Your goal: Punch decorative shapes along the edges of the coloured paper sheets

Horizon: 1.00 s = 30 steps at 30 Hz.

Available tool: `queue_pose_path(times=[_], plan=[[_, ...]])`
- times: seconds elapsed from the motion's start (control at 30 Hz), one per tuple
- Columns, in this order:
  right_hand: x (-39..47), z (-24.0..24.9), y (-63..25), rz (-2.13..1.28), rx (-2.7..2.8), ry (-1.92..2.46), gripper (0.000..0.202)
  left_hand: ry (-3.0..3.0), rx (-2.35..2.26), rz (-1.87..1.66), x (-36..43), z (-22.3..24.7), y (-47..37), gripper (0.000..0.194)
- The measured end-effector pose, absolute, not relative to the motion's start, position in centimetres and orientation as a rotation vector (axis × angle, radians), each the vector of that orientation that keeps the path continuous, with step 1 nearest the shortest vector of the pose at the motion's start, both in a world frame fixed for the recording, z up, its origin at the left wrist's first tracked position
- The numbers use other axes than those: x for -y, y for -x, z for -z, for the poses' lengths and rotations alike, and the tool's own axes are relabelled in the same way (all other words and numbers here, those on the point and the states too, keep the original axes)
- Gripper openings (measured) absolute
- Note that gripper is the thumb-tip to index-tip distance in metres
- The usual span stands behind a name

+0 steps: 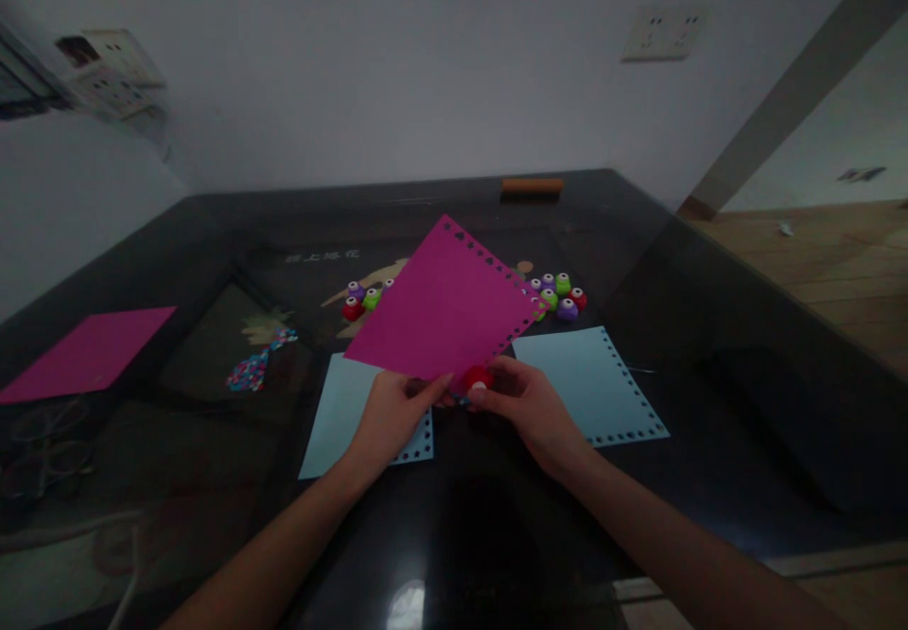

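My left hand (pixel 397 410) pinches the near edge of a magenta sheet (pixel 444 304), which has small shaped holes along two edges. At the sheet's near corner my right hand (pixel 525 405) grips a small red punch (pixel 478 378). The sheet is held up over the table. Below and to the left lies a light blue sheet (pixel 340 412) with punched edges, partly covered by my left hand. A second light blue sheet (pixel 592 384), also punched along two edges, lies to the right of my right hand.
Coloured punches (pixel 567 308) stand behind the sheets, with others (pixel 353 308) at left. Confetti pieces (pixel 250 372) lie on the dark table (pixel 440 535). Another magenta sheet (pixel 92 351) and glasses (pixel 46 455) are at far left. A brown roll (pixel 532 187) lies near the wall.
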State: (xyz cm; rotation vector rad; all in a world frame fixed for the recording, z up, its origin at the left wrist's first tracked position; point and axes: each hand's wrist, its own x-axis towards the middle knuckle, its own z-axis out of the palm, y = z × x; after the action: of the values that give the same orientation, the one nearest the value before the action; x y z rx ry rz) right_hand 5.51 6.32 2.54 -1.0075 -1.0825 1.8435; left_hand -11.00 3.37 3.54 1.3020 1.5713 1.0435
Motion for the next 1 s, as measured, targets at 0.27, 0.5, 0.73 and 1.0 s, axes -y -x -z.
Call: queue_pose_path(times=[0.27, 0.5, 0.73, 1.0], plan=[[-6.3, -2.6, -5.6, -1.823, 1.121, 1.035, 0.033, -1.273, -1.596, -1.045, -3.4, -4.4, 10.5, 0.013], [-6.2, -2.7, -5.5, -1.856, 1.084, 1.007, 0.035, -1.265, -1.538, -1.040, -3.4, -3.6, 10.8, 0.019], [-6.3, -2.6, -5.5, -1.852, 1.051, 1.013, 0.035, -1.342, -1.601, -1.074, -3.1, -3.4, 10.7, 0.021], [-6.3, -2.7, -5.5, -1.825, 1.102, 1.024, 0.032, -1.410, -1.607, -1.051, -3.1, -3.1, 11.0, 0.021]])
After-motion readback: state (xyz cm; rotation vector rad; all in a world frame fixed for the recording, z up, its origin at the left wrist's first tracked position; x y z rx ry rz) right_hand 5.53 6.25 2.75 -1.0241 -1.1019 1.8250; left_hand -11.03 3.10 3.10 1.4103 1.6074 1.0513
